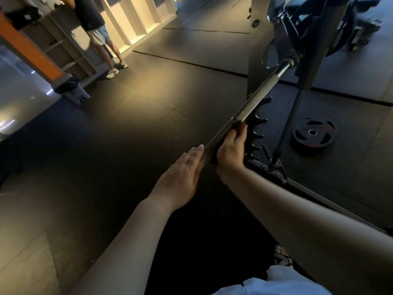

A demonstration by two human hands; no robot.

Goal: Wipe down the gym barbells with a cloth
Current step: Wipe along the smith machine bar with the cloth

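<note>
steel barbell (262,92) clasped in right grip (230,150), left grip (180,173) flat, straight fingers (194,153) touching it

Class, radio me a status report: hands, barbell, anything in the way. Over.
Right hand grips barbell. Left hand flat against it. Cloth not visible. Weight plate on floor, clear of bar.

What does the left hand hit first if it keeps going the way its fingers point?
The barbell. The left hand is flat, fingers straight, with the tips at or against the shaft just short of where the right hand grips it. Actual contact can't be confirmed from this single view.
</note>
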